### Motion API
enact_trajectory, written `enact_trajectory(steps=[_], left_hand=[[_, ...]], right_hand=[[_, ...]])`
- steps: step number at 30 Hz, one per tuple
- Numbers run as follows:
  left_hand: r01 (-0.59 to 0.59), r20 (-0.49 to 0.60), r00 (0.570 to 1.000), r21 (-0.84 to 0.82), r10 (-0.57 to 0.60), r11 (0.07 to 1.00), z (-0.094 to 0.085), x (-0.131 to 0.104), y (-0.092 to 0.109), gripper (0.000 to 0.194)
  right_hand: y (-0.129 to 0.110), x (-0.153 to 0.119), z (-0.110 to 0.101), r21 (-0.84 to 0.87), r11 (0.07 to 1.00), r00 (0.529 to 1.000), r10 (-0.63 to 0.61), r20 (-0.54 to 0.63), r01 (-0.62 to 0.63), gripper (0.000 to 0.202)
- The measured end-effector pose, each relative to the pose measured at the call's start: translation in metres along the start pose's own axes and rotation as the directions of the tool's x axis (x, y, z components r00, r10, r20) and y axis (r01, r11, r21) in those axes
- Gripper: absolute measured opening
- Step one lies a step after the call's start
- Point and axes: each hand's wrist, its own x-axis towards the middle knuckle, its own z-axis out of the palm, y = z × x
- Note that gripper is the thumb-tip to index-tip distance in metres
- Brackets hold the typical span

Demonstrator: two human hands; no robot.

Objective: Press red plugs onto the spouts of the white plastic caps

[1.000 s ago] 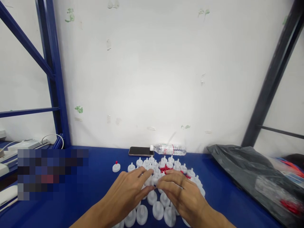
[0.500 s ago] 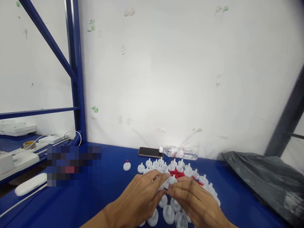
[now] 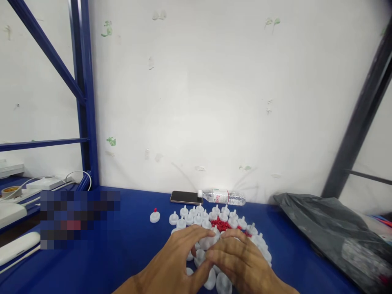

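The blue table (image 3: 128, 253) runs back to the white wall (image 3: 196, 94), and its far edge meets the wall. On the left there is a wide stretch of blue for the left arm to move over, with one white cap with a red tip (image 3: 154, 216) standing on it, apart from the rest. On the right, a strip of blue lies between the big group of white caps (image 3: 174, 219) and the gray bag (image 3: 315, 220). At the far side, the black phone (image 3: 185, 197) and the clear bottle (image 3: 225, 197) lie close by the wall, so there is less room there.

The white caps are in the middle, near and under the hands, many with their thin tips pointing up. A little heap of red bits (image 3: 220, 225) sits among them, just past the right hand (image 3: 245, 259).

The left hand (image 3: 179, 257) is bent round, with its thumb well away from its fingers, and white caps show in the gap. The right hand's fingers are curled and close together, and their tips come near the left thumb. White caps are right by the fingertips, but I cannot tell if either hand grips one.
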Motion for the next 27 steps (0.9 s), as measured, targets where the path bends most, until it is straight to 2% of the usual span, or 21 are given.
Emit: enact_trajectory(steps=[4, 7, 9, 12, 15, 19, 24, 27], left_hand=[[-0.059, 0.053, 0.997, -0.092, 0.064, 0.994, -0.007, 0.009, 0.007, 0.048], [-0.033, 0.055, 0.998, -0.100, 0.038, 0.994, -0.010, 0.013, 0.009, 0.051], [0.003, 0.100, 0.995, -0.116, 0.009, 0.993, -0.011, 0.014, 0.009, 0.052], [0.054, 0.198, 0.980, -0.170, -0.020, 0.984, -0.011, 0.016, 0.009, 0.051], [0.066, 0.231, 0.973, -0.159, -0.028, 0.985, -0.013, 0.019, 0.009, 0.055], [0.056, 0.205, 0.978, -0.147, -0.025, 0.988, -0.018, 0.023, 0.007, 0.059], [0.001, 0.098, 0.995, -0.101, 0.008, 0.995, -0.027, 0.029, 0.006, 0.051], [0.072, 0.086, 0.994, -0.026, -0.070, 0.997, -0.033, 0.033, 0.006, 0.046]], right_hand=[[0.002, -0.010, 0.005, 0.011, 1.000, 0.999, -0.012, 0.053, 0.011, 0.025], [0.003, -0.012, 0.006, 0.023, 1.000, 0.999, -0.009, 0.039, 0.008, 0.029], [0.003, -0.010, 0.005, 0.028, 1.000, 0.998, -0.008, 0.057, 0.006, 0.029], [0.001, -0.006, 0.000, 0.023, 1.000, 0.987, 0.008, 0.162, -0.012, 0.028], [0.001, -0.004, -0.004, -0.001, 1.000, 0.971, 0.020, 0.237, -0.020, 0.023], [0.002, -0.002, -0.004, -0.016, 1.000, 0.975, -0.017, 0.220, 0.021, 0.022], [0.001, 0.003, -0.004, -0.031, 0.999, 0.987, -0.028, 0.160, 0.033, 0.026], [0.007, 0.002, -0.009, -0.078, 0.997, 0.988, 0.009, 0.155, 0.004, 0.031]])
